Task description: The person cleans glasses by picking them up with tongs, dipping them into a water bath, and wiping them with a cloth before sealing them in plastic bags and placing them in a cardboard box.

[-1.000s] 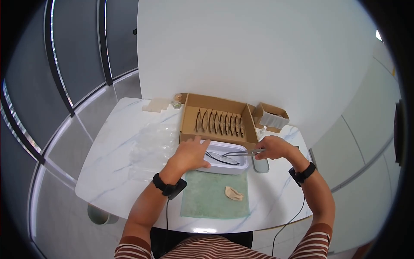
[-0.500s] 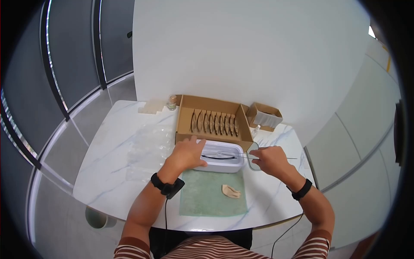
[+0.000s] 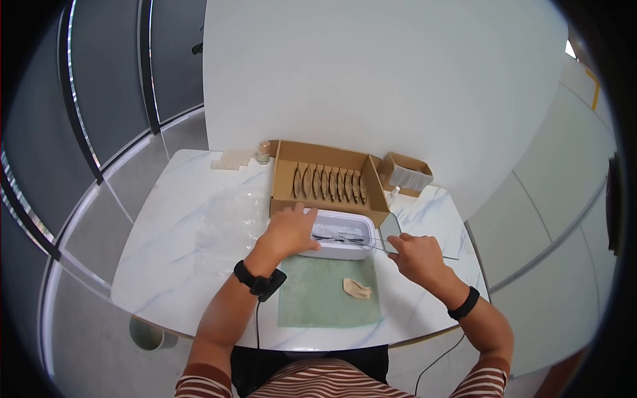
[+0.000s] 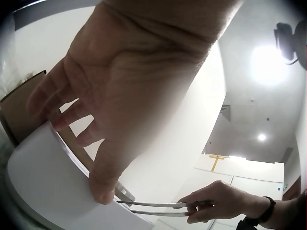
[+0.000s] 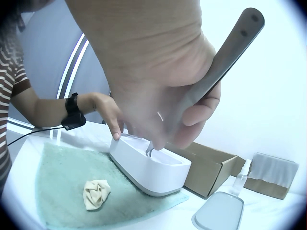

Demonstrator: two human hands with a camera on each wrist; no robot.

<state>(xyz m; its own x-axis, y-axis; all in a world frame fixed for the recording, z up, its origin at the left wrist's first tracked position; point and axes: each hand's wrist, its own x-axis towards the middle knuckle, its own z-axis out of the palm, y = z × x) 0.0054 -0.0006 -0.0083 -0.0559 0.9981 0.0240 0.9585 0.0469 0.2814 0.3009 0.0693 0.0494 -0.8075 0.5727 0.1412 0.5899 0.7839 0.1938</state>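
Note:
A white oblong tub stands at the back edge of the green cloth, with dark, thin-framed glasses inside it. My left hand rests on the tub's left end, its fingers spread over the rim. Metal tweezers are pinched in my right hand, at the right of the tub, and their tips reach down inside. In the left wrist view the thumb of my left hand touches the tub's outer wall.
A cardboard box with a row of several dark curved pieces stands behind the tub. A smaller box, a spray bottle and a grey lid are at the right. Clear plastic lies left; a beige cloth piece lies in front.
My right hand has turned and shifted slightly right and toward my body, with the tweezers in its grip. The liquid or surface around the glasses looks more disturbed. My left hand stays on the tub.

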